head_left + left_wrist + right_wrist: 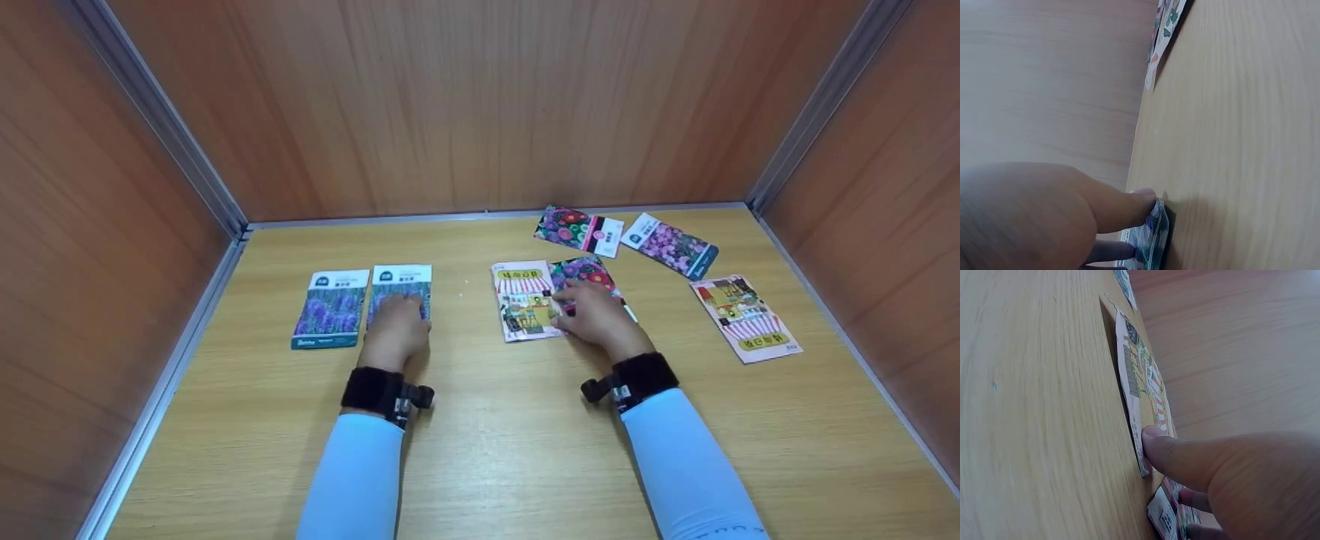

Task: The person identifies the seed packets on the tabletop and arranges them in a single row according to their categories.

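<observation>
Ctr-left of frame, my L hand (396, 322) covered lavender pkt (402, 280), grip indeterminable; ctr-right, unclenched R hand (598, 315) bridged striped pkt (521, 304) + floral pkt (585, 270), apparently for alignment.

A booth-like work bay, closer to a lab or studio than a home; a pale wood-grain desk (487, 465) is boxed in by a reddish-brown back panel (480, 105), a left panel (97, 202) and a right panel (877, 165), all with wood grain; grey metal strips (163, 112) run up the corners and along the desk's edges; black wrist straps (651, 375) carry small cameras (596, 389), as in a recording setup; what building lies beyond the panels cannot be told.
</observation>
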Available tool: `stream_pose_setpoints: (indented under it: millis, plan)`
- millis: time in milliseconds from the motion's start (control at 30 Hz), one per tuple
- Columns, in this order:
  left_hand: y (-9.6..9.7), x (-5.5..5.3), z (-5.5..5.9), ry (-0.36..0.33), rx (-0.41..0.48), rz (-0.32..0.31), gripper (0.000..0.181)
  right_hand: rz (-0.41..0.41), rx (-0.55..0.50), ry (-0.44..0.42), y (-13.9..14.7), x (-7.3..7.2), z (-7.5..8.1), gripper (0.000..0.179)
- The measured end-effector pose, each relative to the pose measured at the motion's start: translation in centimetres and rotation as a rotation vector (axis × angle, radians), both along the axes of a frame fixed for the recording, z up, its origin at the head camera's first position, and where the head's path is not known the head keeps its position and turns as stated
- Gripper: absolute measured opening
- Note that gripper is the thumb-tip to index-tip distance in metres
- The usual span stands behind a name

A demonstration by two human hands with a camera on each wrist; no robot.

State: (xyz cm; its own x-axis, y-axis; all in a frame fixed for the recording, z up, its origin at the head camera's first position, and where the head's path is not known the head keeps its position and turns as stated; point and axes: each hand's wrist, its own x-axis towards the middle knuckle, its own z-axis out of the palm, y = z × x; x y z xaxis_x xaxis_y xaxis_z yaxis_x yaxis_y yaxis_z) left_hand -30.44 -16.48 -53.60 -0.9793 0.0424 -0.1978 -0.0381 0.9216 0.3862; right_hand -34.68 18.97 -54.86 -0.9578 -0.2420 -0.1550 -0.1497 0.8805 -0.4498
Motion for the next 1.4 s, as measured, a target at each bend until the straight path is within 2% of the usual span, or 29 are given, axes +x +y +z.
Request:
stream_pose_setpoints:
  millis: [300, 900, 1267, 1400]
  plan:
    - [-0.28, 0.06, 0.07, 0.016, -0.052, 0.010, 0.057, 0.025, 0.015, 0.027, 0.11, 0.03, -0.03, 0.057]
    - [-0.90, -0.19, 0.13, 0.033, -0.039, 0.015, 0.049, 0.010, 0.004, 0.018, 0.10, 0.04, 0.26, 0.056]
    - [-0.85, -0.10, 0.09, 0.079, -0.067, 0.026, 0.051, 0.010, -0.010, 0.010, 0.08, 0.06, 0.23, 0.057]
    - [-0.10, 0.02, 0.33, 0.102, -0.058, 0.013, 0.053, 0.023, 0.009, 0.018, 0.18, 0.22, 0.24, 0.059]
